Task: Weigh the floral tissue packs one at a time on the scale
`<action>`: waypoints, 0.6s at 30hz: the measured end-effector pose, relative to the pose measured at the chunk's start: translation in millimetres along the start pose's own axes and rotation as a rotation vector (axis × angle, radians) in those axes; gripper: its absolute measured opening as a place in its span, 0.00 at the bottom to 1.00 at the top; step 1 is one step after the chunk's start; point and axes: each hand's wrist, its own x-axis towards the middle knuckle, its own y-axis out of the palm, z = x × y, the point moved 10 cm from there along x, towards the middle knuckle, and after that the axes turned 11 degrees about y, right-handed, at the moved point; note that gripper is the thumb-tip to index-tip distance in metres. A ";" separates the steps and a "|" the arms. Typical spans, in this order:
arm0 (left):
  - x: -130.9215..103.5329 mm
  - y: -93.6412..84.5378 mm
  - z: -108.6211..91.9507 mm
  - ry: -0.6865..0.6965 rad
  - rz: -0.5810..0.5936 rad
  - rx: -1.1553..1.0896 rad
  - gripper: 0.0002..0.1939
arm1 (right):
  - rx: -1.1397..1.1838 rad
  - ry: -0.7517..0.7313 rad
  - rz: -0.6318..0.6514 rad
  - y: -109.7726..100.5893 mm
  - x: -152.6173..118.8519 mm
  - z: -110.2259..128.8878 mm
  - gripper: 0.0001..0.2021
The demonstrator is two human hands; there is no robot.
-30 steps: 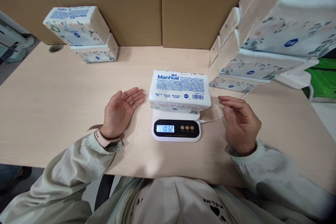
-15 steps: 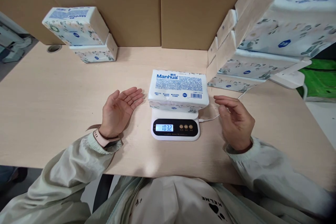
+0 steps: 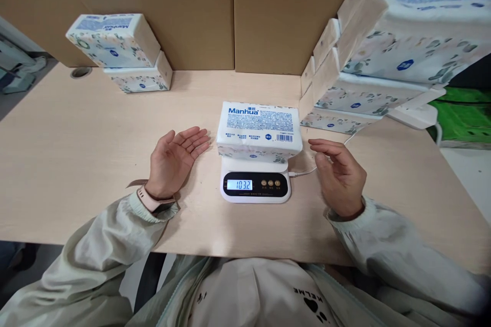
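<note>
In the head view, a pack point(image 3: 259, 130) of tissues lies flat on the scale point(image 3: 256, 194), in front of the person, its blue "Manhua" print facing up and its barcode near the right end. The pack covers most of the scale's plate, leaving the front strip bare; there the lit display point(image 3: 240, 185) shows the digits 1032, any decimal point being too small to make out, and 3 round buttons point(image 3: 270, 183) sit to its right. The left hand point(image 3: 174, 163) is open and holds nothing, palm up, its fingers pointing toward the pack's left end, near it but apart. A pink band point(image 3: 151, 201) circles that wrist. The right hand point(image 3: 340, 176) is also unclenched and bare of any load, fingers together and slightly bent, thumb below them, just beside the pack's right end without touching it. A white cable point(image 3: 301, 174) leaves the scale's right side and passes behind this hand. On the table point(image 3: 95, 163), 2 more packs point(image 3: 111, 43) stand stacked at the far left, and a taller stack point(image 3: 402, 43) rises at the far right. Brown boards point(image 3: 161, 10) close off the back.
</note>
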 end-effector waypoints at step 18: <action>0.3 2.2 -3.1 0.035 0.049 -0.023 0.24 | -0.022 -0.055 0.027 5.5 -2.0 10.3 0.10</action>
